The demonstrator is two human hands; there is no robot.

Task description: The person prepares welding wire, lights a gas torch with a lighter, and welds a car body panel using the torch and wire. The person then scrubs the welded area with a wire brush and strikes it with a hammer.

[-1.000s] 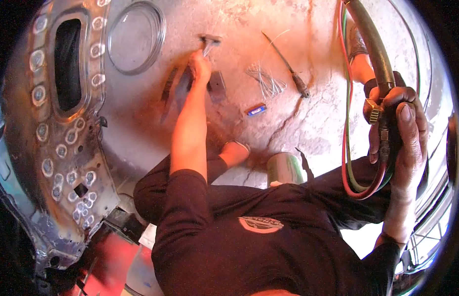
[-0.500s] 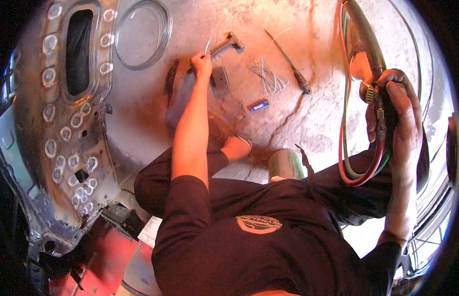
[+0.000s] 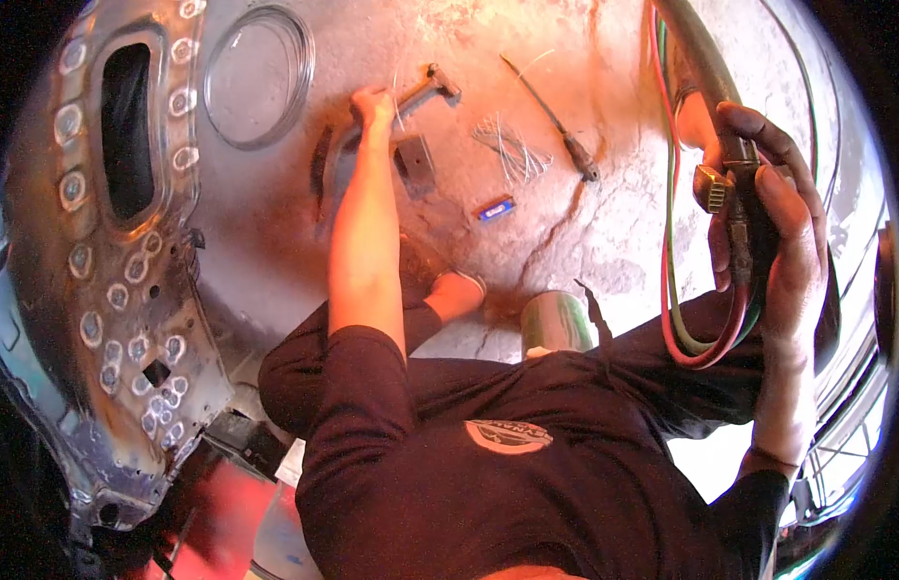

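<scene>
My right hand (image 3: 783, 208) is wrapped round a gas torch (image 3: 742, 208) with a brass valve knob (image 3: 712, 189). Red and green hoses (image 3: 706, 353) loop down from its lower end. Farther out on the left, my left hand (image 3: 374, 104) is closed near the floor, and a thin pale wire (image 3: 397, 92) shows at its fingertips; the grip itself is blurred. Close beside that hand lies a hammer (image 3: 438, 81), its handle pointing toward it. A small dark metal plate (image 3: 413, 162) rests just below the hammer.
A large welded metal panel (image 3: 77, 261) stands along the left. On the concrete floor are a wire coil (image 3: 304, 72), a bundle of thin wires (image 3: 510, 155), a long thin tool (image 3: 556, 121) and a small blue box (image 3: 496, 210). A can (image 3: 556, 324) stands by my legs.
My left hand has moved slightly outward, away from my body, and more of the thin wire shows. The right hand keeps its hold on the torch. The view has shifted a little.
</scene>
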